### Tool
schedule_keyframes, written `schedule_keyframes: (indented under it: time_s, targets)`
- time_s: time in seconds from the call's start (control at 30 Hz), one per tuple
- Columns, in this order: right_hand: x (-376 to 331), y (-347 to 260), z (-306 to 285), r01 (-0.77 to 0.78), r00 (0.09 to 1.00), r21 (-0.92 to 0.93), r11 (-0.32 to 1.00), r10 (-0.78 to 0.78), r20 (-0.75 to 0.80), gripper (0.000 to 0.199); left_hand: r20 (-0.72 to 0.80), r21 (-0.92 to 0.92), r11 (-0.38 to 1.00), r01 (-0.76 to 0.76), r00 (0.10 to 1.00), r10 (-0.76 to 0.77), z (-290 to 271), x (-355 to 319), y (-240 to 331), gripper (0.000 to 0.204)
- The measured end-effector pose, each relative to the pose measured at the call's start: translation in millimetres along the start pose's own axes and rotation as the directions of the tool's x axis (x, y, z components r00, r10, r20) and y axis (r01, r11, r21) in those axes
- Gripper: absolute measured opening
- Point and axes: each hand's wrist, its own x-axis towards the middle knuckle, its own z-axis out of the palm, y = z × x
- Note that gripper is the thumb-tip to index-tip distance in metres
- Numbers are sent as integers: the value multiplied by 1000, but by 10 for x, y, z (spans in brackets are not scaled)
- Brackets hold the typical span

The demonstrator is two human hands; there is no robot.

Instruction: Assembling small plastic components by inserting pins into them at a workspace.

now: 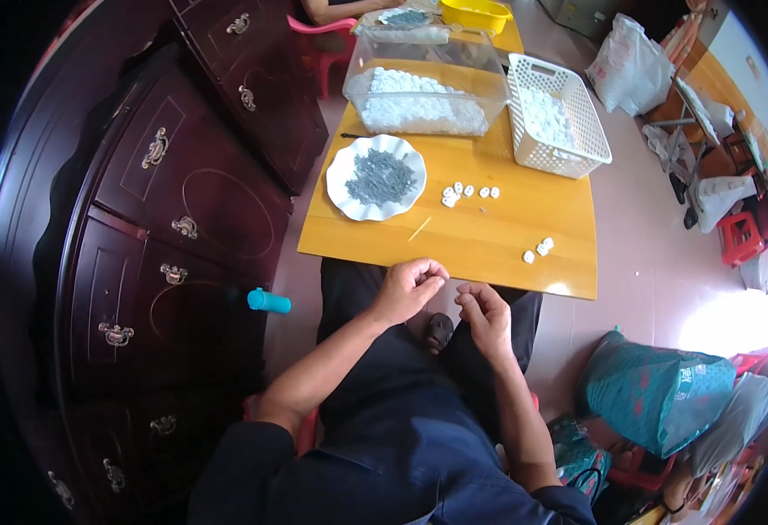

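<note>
At the table's near edge my left hand (410,290) is closed, thumb against curled fingers. My right hand (487,320), a short gap to its right and slightly nearer me, is closed in a pinch. Whatever either holds is too small or hidden to make out. On the wooden table (362,241) a white scalloped plate (336,179) bears a heap of small dark grey pieces (381,178). Right of the plate lie several small white pieces with dark holes (458,189). A few more white pieces (539,250) lie near the right edge. A thin yellow stick (419,229) rests below the plate.
Farther back stand a clear plastic bin (480,74) and a white perforated basket (589,144), both holding white pieces. Beyond is a yellow basin (476,15) near another person's arm (340,9). Dark cabinets (218,184) line the left; a teal bag (655,389) sits at right.
</note>
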Motion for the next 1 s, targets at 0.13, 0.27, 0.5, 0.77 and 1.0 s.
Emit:
schedule_keyframes:
  time_s: [0.13,0.27,0.5,0.77,1.0]
  targets:
    - [-85,43,-7,-84,996,148,985,85,-2,18,41,58,998,1,999,-3,100,-1,-9,5]
    - [-89,61,-43,-77,997,163,984,79,-3,18,110,37,997,69,991,-72,141,-26,25,7]
    - [-116,87,-63,-61,997,230,971,72,-42,16,160,-11,1000,26,987,-23,196,-10,24,12]
    - [-116,121,-84,-25,999,239,971,32,-28,14,195,13,1000,5,981,-7,210,-13,68,14]
    - [-115,124,-74,-36,999,211,977,41,-23,15,209,-12,999,35,977,-32,229,-20,52,17]
